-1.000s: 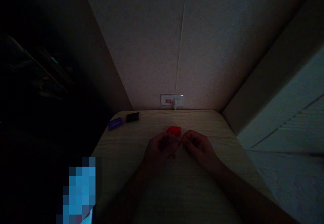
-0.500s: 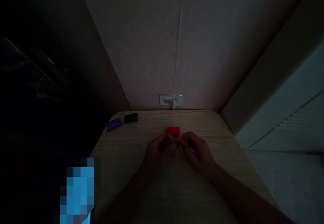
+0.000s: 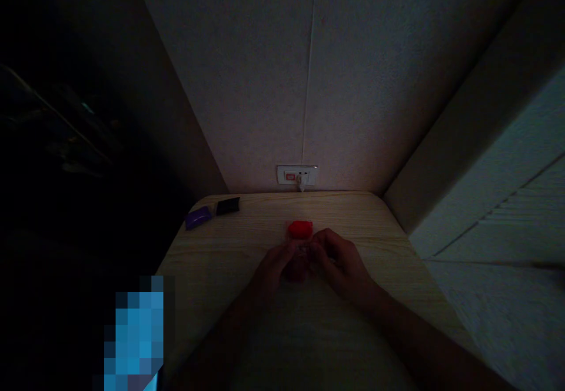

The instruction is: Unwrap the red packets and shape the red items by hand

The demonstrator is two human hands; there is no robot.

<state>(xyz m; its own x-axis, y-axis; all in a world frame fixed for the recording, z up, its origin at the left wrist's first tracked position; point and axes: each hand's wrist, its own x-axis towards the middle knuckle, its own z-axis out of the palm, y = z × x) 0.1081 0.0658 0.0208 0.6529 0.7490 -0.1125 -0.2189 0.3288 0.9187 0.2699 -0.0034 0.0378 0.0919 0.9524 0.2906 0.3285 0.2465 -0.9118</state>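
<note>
A small dark red packet (image 3: 295, 269) with a crinkled, see-through edge lies between my hands. My left hand (image 3: 270, 268) is closed, pinching the packet's upper edge between thumb and fingers. On the other side my right hand (image 3: 342, 261) grips the same edge near its right end, with the fingertips bent in. The dim light hides the exact finger contact. Just beyond the fingertips a bright red packet (image 3: 301, 229) in clear wrapping rests on the wooden table (image 3: 353, 214).
Toward the table's far left corner lie a purple packet (image 3: 198, 218) and a black packet (image 3: 228, 206). A wall socket (image 3: 297, 175) with a white plug sits behind the table's back edge. A pale cabinet (image 3: 494, 196) stands to the right. At lower left is a blurred-out blue patch (image 3: 139, 332).
My left hand has opened out from around the dark red packet and moved its grip to the upper edge. The packet now hangs lower and shows more. My right hand has hardly moved.
</note>
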